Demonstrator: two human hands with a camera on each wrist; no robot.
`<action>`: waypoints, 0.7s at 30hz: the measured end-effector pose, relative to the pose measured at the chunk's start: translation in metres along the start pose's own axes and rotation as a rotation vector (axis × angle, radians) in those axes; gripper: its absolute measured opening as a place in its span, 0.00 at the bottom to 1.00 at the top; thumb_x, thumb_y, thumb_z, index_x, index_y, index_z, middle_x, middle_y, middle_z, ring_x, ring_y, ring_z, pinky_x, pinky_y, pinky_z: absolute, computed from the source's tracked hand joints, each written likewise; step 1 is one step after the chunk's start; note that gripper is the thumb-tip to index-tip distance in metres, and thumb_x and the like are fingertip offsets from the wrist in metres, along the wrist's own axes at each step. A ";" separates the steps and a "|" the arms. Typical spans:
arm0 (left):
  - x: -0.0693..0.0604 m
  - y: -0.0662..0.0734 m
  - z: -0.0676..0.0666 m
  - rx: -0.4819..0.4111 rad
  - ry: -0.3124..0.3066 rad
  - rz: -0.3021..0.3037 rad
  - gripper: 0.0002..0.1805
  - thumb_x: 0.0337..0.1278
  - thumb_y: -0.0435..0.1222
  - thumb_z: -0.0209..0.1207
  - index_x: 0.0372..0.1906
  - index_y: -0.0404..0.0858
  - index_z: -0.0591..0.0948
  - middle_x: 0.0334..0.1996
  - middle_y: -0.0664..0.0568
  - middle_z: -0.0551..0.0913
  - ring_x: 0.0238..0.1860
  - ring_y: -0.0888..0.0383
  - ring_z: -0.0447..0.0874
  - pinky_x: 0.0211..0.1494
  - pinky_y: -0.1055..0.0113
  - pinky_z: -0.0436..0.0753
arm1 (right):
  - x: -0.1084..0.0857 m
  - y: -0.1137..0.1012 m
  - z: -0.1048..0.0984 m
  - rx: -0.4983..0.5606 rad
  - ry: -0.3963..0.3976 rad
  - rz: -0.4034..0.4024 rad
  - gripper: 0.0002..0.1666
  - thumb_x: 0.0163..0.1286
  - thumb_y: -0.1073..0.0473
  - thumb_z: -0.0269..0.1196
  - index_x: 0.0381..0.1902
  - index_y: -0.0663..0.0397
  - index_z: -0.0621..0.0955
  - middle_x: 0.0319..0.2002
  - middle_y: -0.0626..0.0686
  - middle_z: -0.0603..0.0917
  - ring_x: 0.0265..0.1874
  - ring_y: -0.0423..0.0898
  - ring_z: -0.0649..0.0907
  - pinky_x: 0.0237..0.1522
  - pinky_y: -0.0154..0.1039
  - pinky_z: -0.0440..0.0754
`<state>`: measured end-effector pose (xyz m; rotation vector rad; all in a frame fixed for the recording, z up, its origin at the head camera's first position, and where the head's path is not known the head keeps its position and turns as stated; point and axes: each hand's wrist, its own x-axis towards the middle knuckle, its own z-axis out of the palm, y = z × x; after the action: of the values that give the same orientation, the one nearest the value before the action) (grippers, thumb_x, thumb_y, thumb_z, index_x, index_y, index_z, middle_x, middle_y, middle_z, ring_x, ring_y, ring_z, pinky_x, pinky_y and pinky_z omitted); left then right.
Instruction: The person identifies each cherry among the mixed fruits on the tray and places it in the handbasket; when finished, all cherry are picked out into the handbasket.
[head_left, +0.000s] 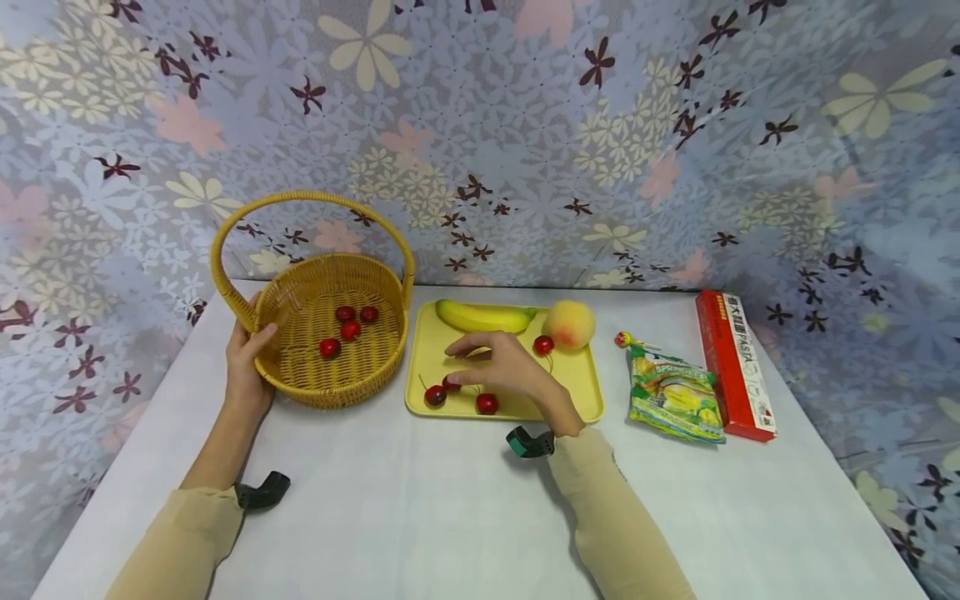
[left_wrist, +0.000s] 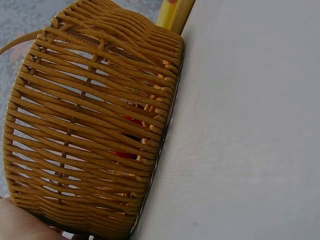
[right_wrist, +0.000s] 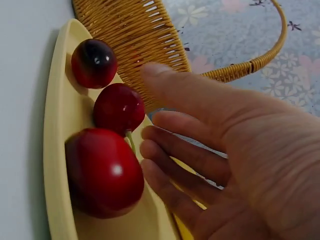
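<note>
My left hand (head_left: 247, 367) grips the left rim of a yellow wicker basket (head_left: 330, 392), its thumb over the edge. Several red cherries (head_left: 350, 331) lie inside the basket, and the left wrist view shows bits of red through the weave (left_wrist: 75, 115). Above the yellow tray (head_left: 416, 350) hovers my right hand (head_left: 498, 362), with thumb and fingers apart and nothing between them. Close to its fingertips are a dark cherry (right_wrist: 94, 63), a middle cherry (right_wrist: 119, 109) with a green stem, and a larger-looking cherry (right_wrist: 105, 172). Another cherry (head_left: 543, 345) sits beside the peach.
A banana (head_left: 483, 317) lies along the tray's back edge, with a peach (head_left: 570, 324) at its back right corner. Right of the tray are a small round-headed lollipop (head_left: 623, 339), a green snack bag (head_left: 675, 396) and a red pasta box (head_left: 735, 367). A flowered cloth hangs behind the table.
</note>
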<state>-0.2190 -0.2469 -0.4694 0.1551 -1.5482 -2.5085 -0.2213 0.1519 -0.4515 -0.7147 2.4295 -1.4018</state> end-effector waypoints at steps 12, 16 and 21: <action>-0.002 -0.001 -0.001 -0.003 -0.007 0.019 0.32 0.78 0.30 0.50 0.82 0.46 0.64 0.72 0.55 0.69 0.73 0.57 0.66 0.76 0.67 0.66 | 0.003 0.005 0.005 -0.037 -0.090 -0.073 0.20 0.64 0.61 0.77 0.54 0.56 0.88 0.51 0.51 0.91 0.51 0.45 0.88 0.58 0.41 0.85; -0.001 0.000 0.000 0.005 -0.008 0.016 0.32 0.78 0.31 0.51 0.82 0.47 0.64 0.73 0.55 0.68 0.73 0.57 0.65 0.76 0.67 0.66 | 0.003 0.005 0.005 -0.058 -0.080 -0.046 0.18 0.65 0.63 0.76 0.53 0.54 0.89 0.49 0.48 0.91 0.49 0.43 0.89 0.56 0.39 0.86; -0.001 0.000 0.000 0.008 -0.002 0.010 0.32 0.78 0.31 0.51 0.82 0.47 0.63 0.74 0.55 0.67 0.74 0.57 0.64 0.77 0.67 0.64 | 0.004 0.007 0.006 -0.086 -0.068 -0.029 0.16 0.65 0.63 0.76 0.51 0.51 0.90 0.47 0.46 0.91 0.48 0.41 0.88 0.56 0.39 0.86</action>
<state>-0.2184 -0.2463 -0.4696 0.1461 -1.5566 -2.4957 -0.2239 0.1480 -0.4602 -0.8067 2.4487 -1.2677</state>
